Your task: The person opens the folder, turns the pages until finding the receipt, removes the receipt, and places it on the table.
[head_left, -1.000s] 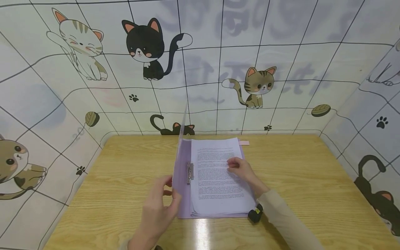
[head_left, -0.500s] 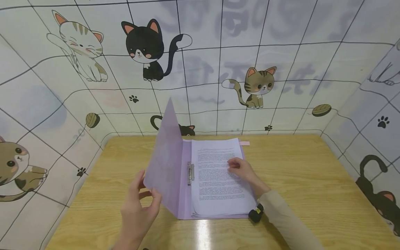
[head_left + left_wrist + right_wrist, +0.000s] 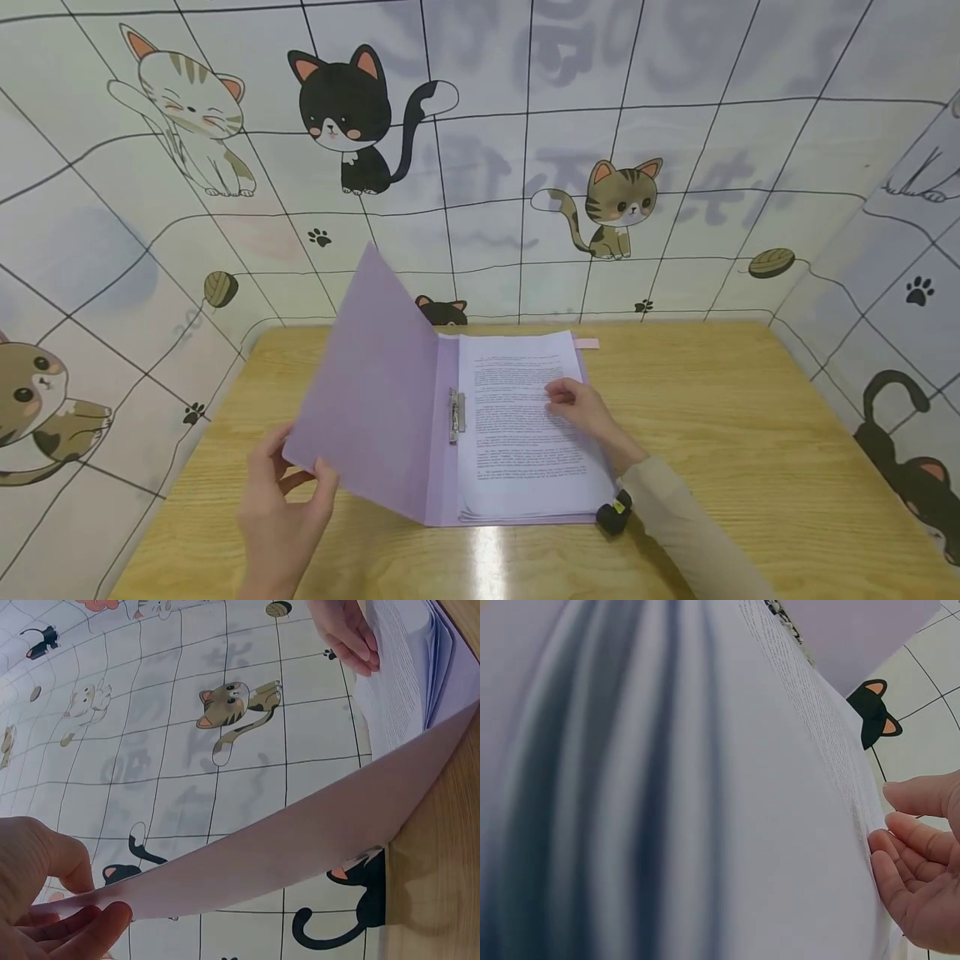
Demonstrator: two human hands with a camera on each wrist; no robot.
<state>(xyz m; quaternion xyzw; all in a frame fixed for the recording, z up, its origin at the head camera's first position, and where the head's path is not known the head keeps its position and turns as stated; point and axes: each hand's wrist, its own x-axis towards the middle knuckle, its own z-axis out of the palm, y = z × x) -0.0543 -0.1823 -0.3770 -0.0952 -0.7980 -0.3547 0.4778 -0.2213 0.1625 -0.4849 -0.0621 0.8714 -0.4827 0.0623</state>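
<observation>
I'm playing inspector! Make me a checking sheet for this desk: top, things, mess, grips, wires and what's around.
Surface: wooden tabletop, one bright glare streak.
Job's things: purple folder, cover raised at a slant; printed papers inside, metal clip at their left edge.
Clutter: nothing seen.
Left grip: a hand pinching the cover's near corner.
Right grip: a hand resting on the papers, loosely curled.
Cables: nothing seen.
Surroundings: cat-patterned walls behind and at both sides.

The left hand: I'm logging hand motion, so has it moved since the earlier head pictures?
Yes: in the head view, the left hand has moved left, farther from the metal clip, still pinching the purple cover.
</observation>
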